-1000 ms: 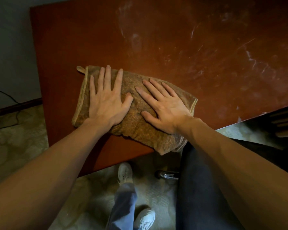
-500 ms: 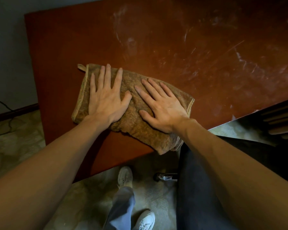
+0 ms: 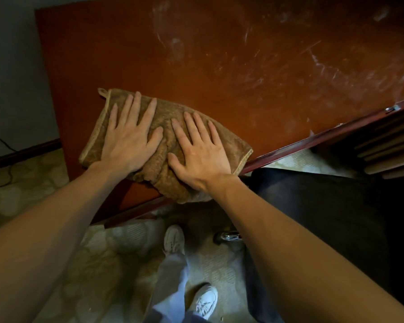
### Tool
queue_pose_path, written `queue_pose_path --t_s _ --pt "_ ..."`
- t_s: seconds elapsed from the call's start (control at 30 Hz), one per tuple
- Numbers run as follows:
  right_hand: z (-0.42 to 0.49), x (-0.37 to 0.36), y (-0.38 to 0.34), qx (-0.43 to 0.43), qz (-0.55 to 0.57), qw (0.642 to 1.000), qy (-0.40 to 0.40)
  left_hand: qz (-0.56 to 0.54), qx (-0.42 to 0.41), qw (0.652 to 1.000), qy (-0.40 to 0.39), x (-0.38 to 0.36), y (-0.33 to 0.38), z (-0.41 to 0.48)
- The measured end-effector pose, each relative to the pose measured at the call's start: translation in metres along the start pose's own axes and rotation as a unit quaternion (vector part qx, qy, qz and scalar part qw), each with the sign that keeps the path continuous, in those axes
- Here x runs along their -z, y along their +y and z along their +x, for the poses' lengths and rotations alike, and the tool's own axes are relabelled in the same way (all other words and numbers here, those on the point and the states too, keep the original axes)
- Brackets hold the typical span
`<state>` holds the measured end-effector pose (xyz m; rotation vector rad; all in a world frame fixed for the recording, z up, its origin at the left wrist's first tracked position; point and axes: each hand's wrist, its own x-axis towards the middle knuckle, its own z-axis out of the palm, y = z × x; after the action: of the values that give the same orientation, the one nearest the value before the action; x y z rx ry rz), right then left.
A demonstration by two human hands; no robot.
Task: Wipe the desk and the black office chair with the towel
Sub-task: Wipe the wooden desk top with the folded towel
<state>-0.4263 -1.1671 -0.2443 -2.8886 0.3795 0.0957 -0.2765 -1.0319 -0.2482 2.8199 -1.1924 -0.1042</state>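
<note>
Any marking on the white shoes [image 3: 174, 238] is too small to be read.

The dark mass [image 3: 324, 206] under the right forearm is cut off by the frame edge. It is probably the black office chair, with a chrome part [image 3: 229, 236] seen just below the right wrist. Stacked slats [image 3: 383, 145] far right of the right hand are too dark to be identified.

The towel [image 3: 233, 145], brown and folded, is pinned to the desk [image 3: 219, 78] under both palms. The left hand [image 3: 128, 141] is laid flat with fingers spread, and the right hand [image 3: 201, 155] is the same; the thumbs are close together, not touching. The towel's near corner is hung over the desk edge below the right wrist. Its hanging loop [image 3: 101, 91] is seen just beyond the left little finger.

White smears [image 3: 324, 66] are seen on the desk well beyond the right fingertips.
</note>
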Motion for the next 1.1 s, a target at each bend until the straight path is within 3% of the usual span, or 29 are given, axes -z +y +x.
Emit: queue_pose_path --t_s 0.2,0.33,1.1 --pt "0.033 0.018 0.043 0.098 -0.021 0.994 -0.053 -0.006 0.023 1.0 0.0 -0.001 0.002 0.004" --pt "0.057 0.023 0.058 0.138 -0.045 0.989 -0.039 -0.009 0.061 0.998 0.011 -0.001 0.006 0.016" --pt "0.212 0.05 0.109 0.179 -0.062 0.982 -0.029 -0.01 0.156 0.986 0.055 0.001 0.001 0.153"
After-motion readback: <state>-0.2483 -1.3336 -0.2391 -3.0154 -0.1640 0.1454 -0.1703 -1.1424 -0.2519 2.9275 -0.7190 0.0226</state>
